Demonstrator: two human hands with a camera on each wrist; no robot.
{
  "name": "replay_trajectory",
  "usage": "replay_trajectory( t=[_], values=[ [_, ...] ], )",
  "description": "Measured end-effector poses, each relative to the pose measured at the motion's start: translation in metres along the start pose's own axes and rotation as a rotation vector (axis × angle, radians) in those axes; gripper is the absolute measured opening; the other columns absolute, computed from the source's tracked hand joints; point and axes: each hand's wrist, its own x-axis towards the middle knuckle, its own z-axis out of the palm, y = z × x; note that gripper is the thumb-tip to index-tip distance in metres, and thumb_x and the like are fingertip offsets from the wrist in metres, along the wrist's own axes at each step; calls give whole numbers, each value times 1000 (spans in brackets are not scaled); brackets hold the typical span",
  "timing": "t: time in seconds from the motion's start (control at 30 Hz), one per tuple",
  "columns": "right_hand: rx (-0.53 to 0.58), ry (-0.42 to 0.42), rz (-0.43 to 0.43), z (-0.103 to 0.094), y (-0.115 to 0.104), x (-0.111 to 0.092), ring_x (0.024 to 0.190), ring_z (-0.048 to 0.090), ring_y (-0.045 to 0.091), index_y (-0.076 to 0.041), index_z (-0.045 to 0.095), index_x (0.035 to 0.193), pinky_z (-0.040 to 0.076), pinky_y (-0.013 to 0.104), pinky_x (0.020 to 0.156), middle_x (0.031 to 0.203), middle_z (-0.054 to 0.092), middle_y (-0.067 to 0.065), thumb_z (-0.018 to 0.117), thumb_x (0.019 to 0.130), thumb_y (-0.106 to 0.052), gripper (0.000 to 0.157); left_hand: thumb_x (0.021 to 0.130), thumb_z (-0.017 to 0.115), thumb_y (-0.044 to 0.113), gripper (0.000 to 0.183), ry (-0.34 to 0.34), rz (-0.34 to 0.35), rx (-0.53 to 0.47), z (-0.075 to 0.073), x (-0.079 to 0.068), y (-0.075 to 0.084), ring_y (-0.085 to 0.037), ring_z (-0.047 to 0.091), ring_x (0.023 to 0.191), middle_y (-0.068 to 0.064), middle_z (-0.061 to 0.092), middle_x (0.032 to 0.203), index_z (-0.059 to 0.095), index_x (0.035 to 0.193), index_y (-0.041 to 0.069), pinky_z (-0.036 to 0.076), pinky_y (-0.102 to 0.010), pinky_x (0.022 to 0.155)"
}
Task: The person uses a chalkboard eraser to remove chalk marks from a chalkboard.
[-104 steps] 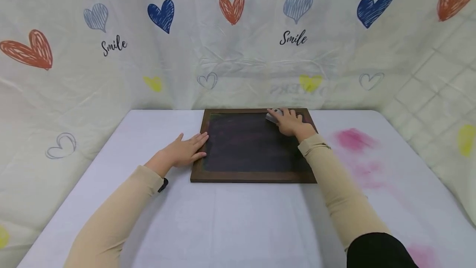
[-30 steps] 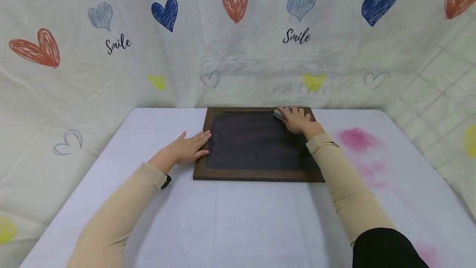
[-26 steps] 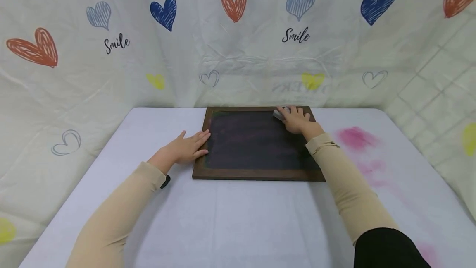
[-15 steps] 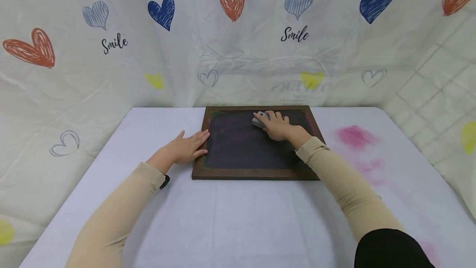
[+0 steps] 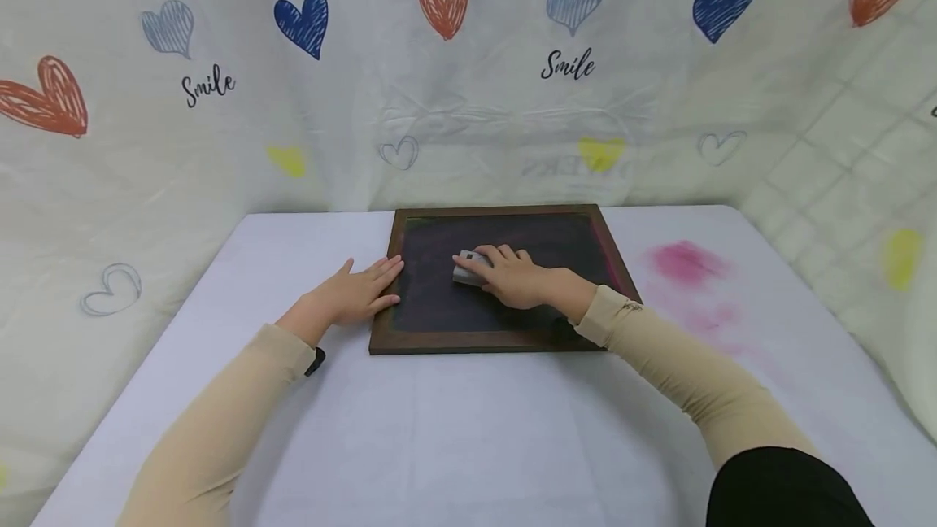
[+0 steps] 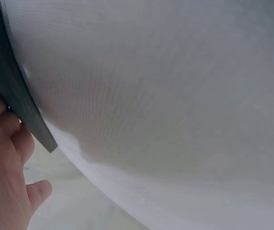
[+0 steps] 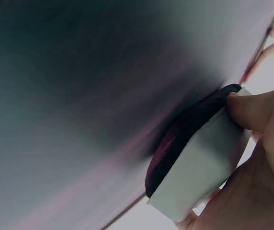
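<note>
A chalkboard (image 5: 439, 307) in a brown wooden frame lies on the white-covered table. My right hand (image 5: 516, 279) grips a grey-white board eraser (image 5: 467, 273) over the middle of the board. In the right wrist view the eraser (image 7: 199, 163) shows a pale back and a dark felt pad with pink dust, its felt side against the board, where faint pink streaks run. My left hand (image 5: 351, 293) lies with straight, spread fingers on the frame's left edge. The left wrist view shows the frame's side (image 6: 19, 91) beside that hand (image 6: 5, 167).
Pink chalk smudges (image 5: 688, 263) mark the white tablecloth (image 5: 468, 437) right of the board. Behind the table hangs a pale curtain (image 5: 498, 80) printed with hearts and "Smile". A black cover (image 5: 783, 486) sits on the right sleeve.
My right hand has swept the eraser from the board's upper right corner leftward and down to its middle. The left hand keeps its place on the frame. The head view has shifted slightly.
</note>
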Motion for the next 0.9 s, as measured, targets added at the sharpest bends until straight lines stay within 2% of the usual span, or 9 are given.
replay_trajectory(
  t=[0.13,0.3,0.4,0.5,0.6,0.7,0.9],
  values=[
    [20,4,77,-4,27,-5,140,32,43,-23,14,167,35,58,102,163,21,21,48,111,-21,65,111,38,46,72,0,13,-4,-3,3,3,-28,17,155,-11,12,171,13,165,7,8,-69,118],
    [32,27,239,-12,70,-11,137,33,47,-19,13,167,37,61,97,162,20,27,46,111,-19,65,111,38,45,71,-6,3,1,-4,4,5,-27,17,155,-11,12,171,13,165,7,8,-68,118],
    [74,24,358,-17,91,-15,138,29,50,-18,10,167,34,63,102,162,16,29,43,112,-17,64,111,37,46,71,-10,2,0,-3,5,5,-27,17,155,-11,12,171,13,165,7,8,-68,118],
    [136,21,435,-20,102,-17,142,22,52,-17,8,167,27,66,107,162,12,30,40,112,-17,64,111,37,46,71,-16,1,2,-2,5,5,-27,16,156,-11,11,171,12,166,7,7,-68,118],
    [160,27,452,-21,101,-14,143,20,52,-16,8,167,25,67,108,162,11,30,39,112,-17,63,111,37,46,71,-15,-3,2,-2,5,4,-27,16,156,-10,11,171,12,166,7,7,-68,118],
    [142,37,425,-20,90,-8,141,23,51,-16,9,167,27,66,107,162,13,30,40,112,-17,63,111,37,46,71,-10,-4,2,-2,3,4,-27,16,156,-11,11,171,12,165,7,8,-68,118],
    [55,22,274,-13,49,6,139,30,47,-20,12,167,34,61,101,163,17,26,46,111,-20,65,111,38,46,71,-14,-8,1,-3,0,3,-28,17,155,-12,11,171,13,165,6,8,-69,118]
  ],
)
